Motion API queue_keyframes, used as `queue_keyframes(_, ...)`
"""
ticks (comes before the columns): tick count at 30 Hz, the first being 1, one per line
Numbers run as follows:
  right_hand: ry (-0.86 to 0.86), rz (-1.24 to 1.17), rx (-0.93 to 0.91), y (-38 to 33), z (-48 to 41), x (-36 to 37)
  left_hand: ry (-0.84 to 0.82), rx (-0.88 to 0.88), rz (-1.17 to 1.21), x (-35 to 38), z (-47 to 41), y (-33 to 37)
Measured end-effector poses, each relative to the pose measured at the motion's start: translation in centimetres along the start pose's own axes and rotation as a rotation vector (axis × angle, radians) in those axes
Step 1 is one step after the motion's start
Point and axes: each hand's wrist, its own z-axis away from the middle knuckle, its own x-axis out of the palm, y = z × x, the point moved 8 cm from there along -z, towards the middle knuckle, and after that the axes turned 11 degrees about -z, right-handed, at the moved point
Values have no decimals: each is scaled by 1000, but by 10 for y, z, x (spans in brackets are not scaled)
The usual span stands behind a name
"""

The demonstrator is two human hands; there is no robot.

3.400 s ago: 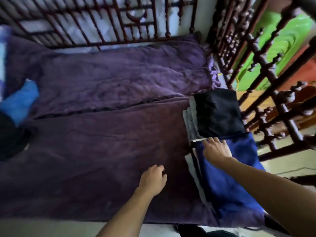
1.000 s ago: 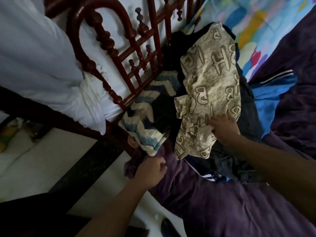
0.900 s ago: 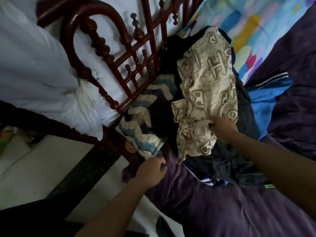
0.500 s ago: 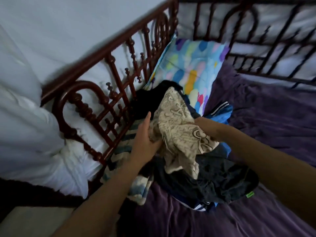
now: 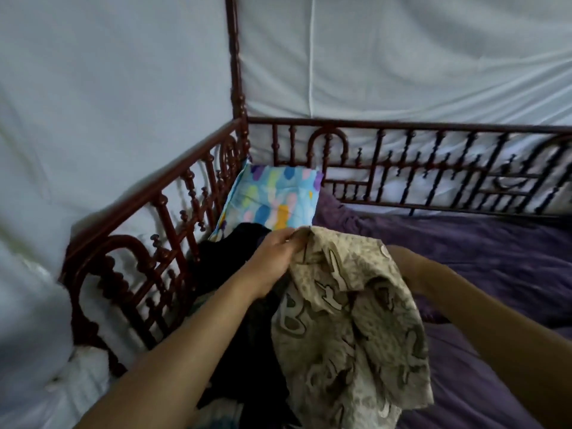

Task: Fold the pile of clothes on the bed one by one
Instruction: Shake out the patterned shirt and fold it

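the garment [image 5: 349, 329] is a cream, textured cloth printed with large outlined letters in dark grey and white. it is held up off the bed, just below and right of the pillow [image 5: 272, 199], and hangs in loose, crumpled folds. the left hand [image 5: 278, 258] pinches its bunched top edge just under the pillow's lower edge, and the rest drapes down toward the viewer with an uneven hem. the pile [image 5: 238, 252] of dark, mostly black clothes lies heaped against the pillow's lower left corner, partly hidden behind the garment.
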Motion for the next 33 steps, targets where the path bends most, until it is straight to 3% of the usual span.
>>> queue_keyframes(3,-13,-467,-457,-43,24,-45,-12,98,-221,7,-7,49)
queue_keyframes(6,-64,-513,-785,-46,70,-53,-7,137,-331,22,-8,74)
queue_keyframes(9,-287,-388,-880,-37,98,-18,57,174,-374,33,-11,98)
queue_keyframes(11,-135,-275,-926,-35,96,-21,66,219,-413,40,-15,111)
queue_keyframes(13,52,-302,-885,-39,82,-44,27,269,-611,43,-16,120)
queue_keyframes(15,98,-437,-834,-47,70,-77,20,323,-984,37,-16,122)
queue_keyframes(17,125,-414,-869,-61,67,-111,146,356,-1290,23,-13,125)
queue_keyframes(20,69,-240,-1036,-87,83,-138,359,346,-1450,-2,-10,131)
queue_keyframes(22,18,-121,-1139,-104,95,-150,422,356,-1363,-15,-14,139)
queue_keyframes(25,-26,4,-1188,-125,107,-170,374,281,-786,-21,-17,153)
queue_keyframes(27,-7,66,-1194,-134,110,-188,357,263,-559,-10,-15,163)
queue_keyframes(29,21,52,-1171,-138,107,-213,299,293,-572,8,-14,171)
queue_keyframes(33,65,-83,-1133,-131,96,-255,-31,313,-819,55,-20,176)
